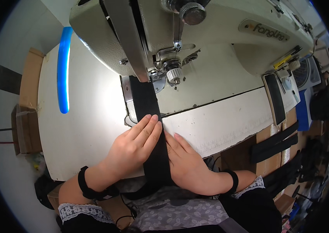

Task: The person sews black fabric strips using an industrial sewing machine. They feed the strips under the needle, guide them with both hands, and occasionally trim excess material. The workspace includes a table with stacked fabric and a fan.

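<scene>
A long black fabric strip [146, 99] runs from under the needle area of a sewing machine [215, 58] down over the table's front edge toward my lap. My left hand [133, 147] lies on the strip, its fingers stretched out together and pressing the fabric flat. Along the strip's right edge rests my right hand [189, 166], fingers extended forward and touching the fabric's side. Both palms face down. The machine's long grey arm piece hides the exact spot where the strip meets the needle.
On the white table [83, 151] a blue glowing curved bar [64, 70] stands at the left. A dark phone-like slab [274, 99] sits near the right edge. More black strips [275, 143] lie over cardboard at the right. A cardboard box [26, 128] is beyond the table's left side.
</scene>
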Available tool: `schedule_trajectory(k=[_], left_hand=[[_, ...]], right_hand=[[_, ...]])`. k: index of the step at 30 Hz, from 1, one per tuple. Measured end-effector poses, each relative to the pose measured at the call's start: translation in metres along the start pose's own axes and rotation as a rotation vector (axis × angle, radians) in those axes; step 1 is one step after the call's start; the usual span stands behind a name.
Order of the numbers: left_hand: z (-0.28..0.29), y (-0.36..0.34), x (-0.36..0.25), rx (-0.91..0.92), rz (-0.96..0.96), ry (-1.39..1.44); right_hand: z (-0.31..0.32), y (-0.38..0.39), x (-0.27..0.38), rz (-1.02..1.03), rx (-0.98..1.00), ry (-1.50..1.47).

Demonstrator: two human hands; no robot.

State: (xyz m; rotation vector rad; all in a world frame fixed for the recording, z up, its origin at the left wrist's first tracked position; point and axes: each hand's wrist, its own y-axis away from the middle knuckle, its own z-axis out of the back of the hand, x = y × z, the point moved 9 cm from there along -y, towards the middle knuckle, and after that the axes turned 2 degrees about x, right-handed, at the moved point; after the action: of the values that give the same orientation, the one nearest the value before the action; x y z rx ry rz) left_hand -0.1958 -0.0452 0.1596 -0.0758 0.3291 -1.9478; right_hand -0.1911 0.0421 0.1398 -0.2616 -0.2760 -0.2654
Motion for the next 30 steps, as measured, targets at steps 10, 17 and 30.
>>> schedule_trajectory(k=[10, 17, 30], left_hand=[[-0.002, -0.014, 0.030, -0.036, 0.045, -0.018], [-0.003, -0.019, 0.048, -0.063, 0.062, 0.011], [0.002, 0.001, -0.006, -0.061, 0.026, -0.001]], right_hand=[[0.001, -0.022, -0.017, -0.017, -0.108, -0.052], [0.001, -0.029, -0.022, -0.034, -0.066, -0.022], [0.001, 0.008, 0.003, -0.016, 0.031, -0.062]])
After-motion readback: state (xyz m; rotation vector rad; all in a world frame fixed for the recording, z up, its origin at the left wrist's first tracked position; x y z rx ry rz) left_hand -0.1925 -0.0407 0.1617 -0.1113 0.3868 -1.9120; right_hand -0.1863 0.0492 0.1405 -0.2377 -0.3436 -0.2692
